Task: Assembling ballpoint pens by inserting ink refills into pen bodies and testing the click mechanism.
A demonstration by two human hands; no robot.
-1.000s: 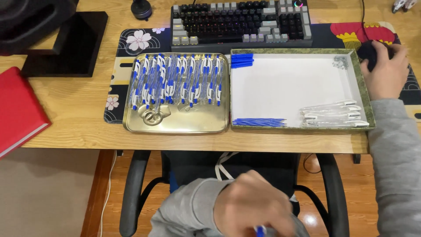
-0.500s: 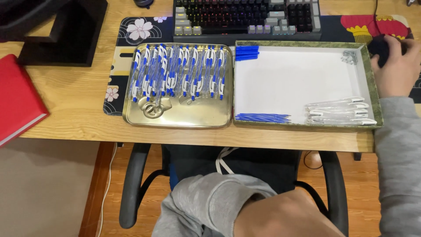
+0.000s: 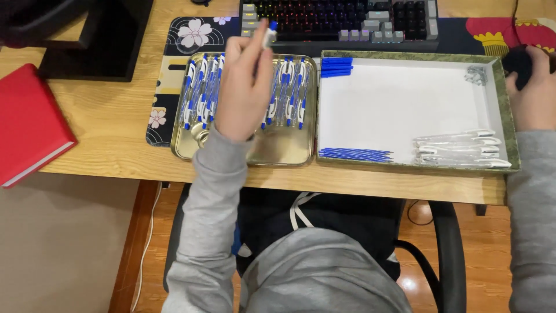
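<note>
We see left hand (image 3: 243, 93) raised over gold metal tray (image 3: 284, 153), fingers pinched on one white-and-blue pen (image 3: 269, 35) near tray's far edge. Tray holds row of like pens (image 3: 288, 93), too overlapped to count; bare strip along near edge. Right hand (image 3: 536, 87) cupped over black mouse (image 3: 517, 62), far right. White green-rimmed box (image 3: 405, 57): blue refills (image 3: 354, 154) near-left, four clear barrels (image 3: 460, 148) near-right, middle open.
</note>
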